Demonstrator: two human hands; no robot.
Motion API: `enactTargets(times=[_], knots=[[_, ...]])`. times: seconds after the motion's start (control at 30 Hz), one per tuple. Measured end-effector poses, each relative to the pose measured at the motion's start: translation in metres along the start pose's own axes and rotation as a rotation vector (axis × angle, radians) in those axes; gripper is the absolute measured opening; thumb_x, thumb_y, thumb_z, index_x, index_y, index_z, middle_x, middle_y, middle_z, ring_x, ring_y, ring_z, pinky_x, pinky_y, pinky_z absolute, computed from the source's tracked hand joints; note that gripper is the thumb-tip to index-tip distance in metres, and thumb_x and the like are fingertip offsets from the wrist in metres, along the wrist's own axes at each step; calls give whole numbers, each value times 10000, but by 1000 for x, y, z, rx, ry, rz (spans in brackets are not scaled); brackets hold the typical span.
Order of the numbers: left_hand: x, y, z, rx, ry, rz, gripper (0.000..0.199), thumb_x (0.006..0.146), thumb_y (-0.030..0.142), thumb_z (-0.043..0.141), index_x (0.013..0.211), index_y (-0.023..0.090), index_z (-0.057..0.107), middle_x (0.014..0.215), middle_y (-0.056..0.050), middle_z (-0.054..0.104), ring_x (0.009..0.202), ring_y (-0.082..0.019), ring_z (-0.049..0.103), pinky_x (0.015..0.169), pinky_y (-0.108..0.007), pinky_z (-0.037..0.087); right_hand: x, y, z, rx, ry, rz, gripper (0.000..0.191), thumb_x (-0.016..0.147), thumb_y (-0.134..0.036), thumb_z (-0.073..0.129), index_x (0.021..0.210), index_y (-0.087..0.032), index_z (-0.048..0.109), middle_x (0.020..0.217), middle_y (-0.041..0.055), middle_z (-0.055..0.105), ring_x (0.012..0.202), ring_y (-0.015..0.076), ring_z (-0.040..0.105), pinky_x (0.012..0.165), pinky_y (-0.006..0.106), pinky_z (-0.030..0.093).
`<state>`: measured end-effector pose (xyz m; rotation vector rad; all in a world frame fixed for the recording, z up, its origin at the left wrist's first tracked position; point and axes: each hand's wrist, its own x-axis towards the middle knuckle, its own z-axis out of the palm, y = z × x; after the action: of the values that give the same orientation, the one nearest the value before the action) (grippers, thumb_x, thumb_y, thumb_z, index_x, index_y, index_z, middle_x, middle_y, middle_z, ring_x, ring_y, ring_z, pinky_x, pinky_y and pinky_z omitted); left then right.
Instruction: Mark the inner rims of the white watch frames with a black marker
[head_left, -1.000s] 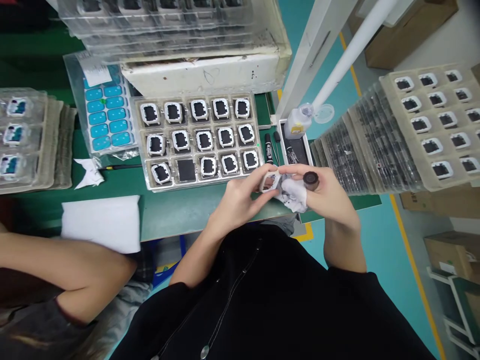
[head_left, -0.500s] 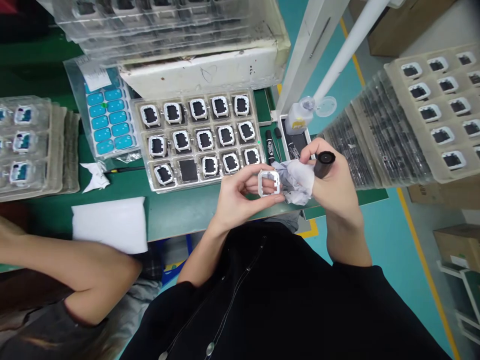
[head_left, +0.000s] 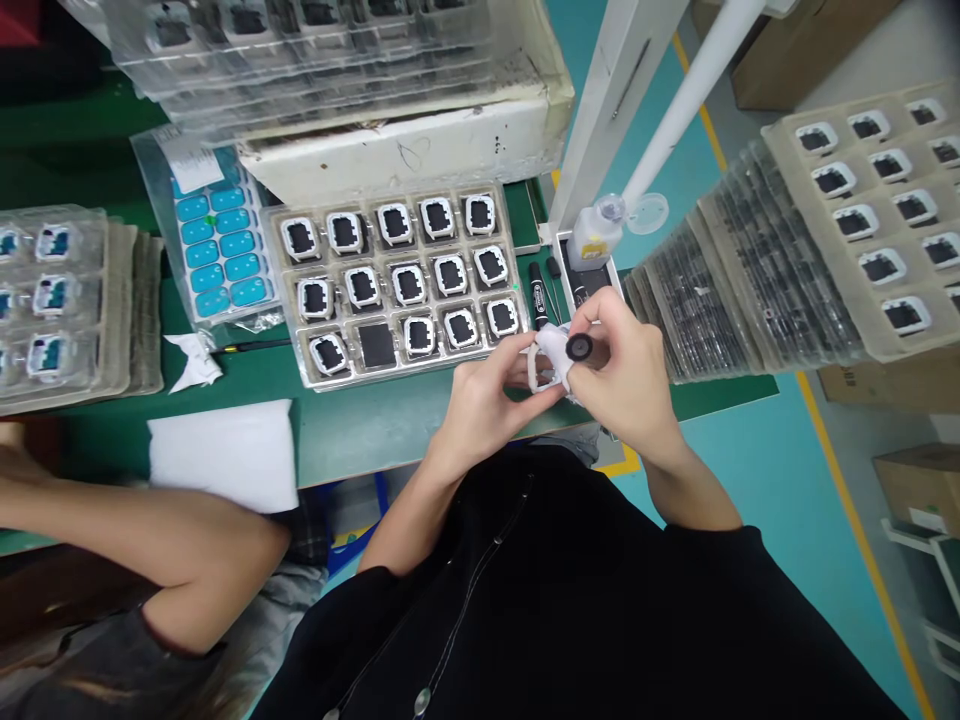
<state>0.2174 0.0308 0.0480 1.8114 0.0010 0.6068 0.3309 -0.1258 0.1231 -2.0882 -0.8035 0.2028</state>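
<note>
Left hand [head_left: 484, 405] pinches the white frame [head_left: 533, 370], tilted, near the green bench [head_left: 360, 430]'s edge, its right side hidden by the cloth [head_left: 553, 348] in my right hand [head_left: 626, 375], which also grips a dark cylinder [head_left: 580, 348] pointing lengthwise toward me

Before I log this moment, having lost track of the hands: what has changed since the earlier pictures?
The right hand drew back from the white frame, then moved left again, bringing the cloth against it. Nothing new was picked up. The left hand still holds the frame; the right keeps the cloth and dark cylinder. The tray stayed put.
</note>
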Motion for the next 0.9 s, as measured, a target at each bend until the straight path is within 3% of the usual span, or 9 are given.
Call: enactTargets(times=[0.17, 0.37, 0.53, 0.7, 0.8, 0.9], knots=[[-1, -3, 1, -45, -20, -117, 531, 993, 411, 983, 1433, 227, 750, 1164, -48, 945, 971, -243, 949, 934, -328, 808, -1, 6, 2, -104, 78, 6, 225, 833, -223, 690, 978, -298, 534, 782, -42, 724, 671, 208, 656, 695, 357, 418], [1, -1, 2, -108, -14, -182, 608, 943, 543, 1032, 1395, 232, 770, 1115, -48, 941, 982, -258, 948, 933, -345, 813, -1, 3, -1, -24, 128, -29, 227, 825, -203, 679, 939, -287, 501, 724, -68, 611, 593, 153, 525, 653, 332, 392], [1, 0, 1, -263, 34, -230, 632, 876, 511, 1094, 1336, 213, 778, 1038, -41, 930, 954, -240, 943, 887, -297, 805, 2, 4, -5, 25, 156, -53, 176, 914, -254, 696, 940, -286, 525, 738, -54, 550, 593, 148, 461, 648, 336, 384], [-1, 0, -2, -299, 141, -165, 681, 834, 581, 1114, 1288, 209, 767, 972, -28, 913, 812, -197, 916, 795, -244, 786, 9, 25, -11, -192, 265, -30, 132, 982, -300, 718, 962, -292, 588, 787, -13, 613, 671, 206, 558, 691, 375, 376], [-2, 0, -3, -292, 178, -99, 678, 837, 612, 1105, 1275, 212, 776, 959, -23, 908, 766, -183, 902, 758, -232, 773, 13, 40, -9, -314, 223, -76, 148, 905, -199, 720, 995, -282, 639, 818, -5, 685, 702, 229, 616, 708, 386, 375], [-5, 1, -4, -238, 184, -92, 696, 853, 674, 1074, 1286, 214, 782, 970, -30, 902, 767, -197, 902, 754, -267, 780, 14, 50, -6, -415, 134, -138, 236, 871, -131, 672, 1060, -267, 708, 974, 33, 791, 856, 275, 734, 741, 387, 442]])
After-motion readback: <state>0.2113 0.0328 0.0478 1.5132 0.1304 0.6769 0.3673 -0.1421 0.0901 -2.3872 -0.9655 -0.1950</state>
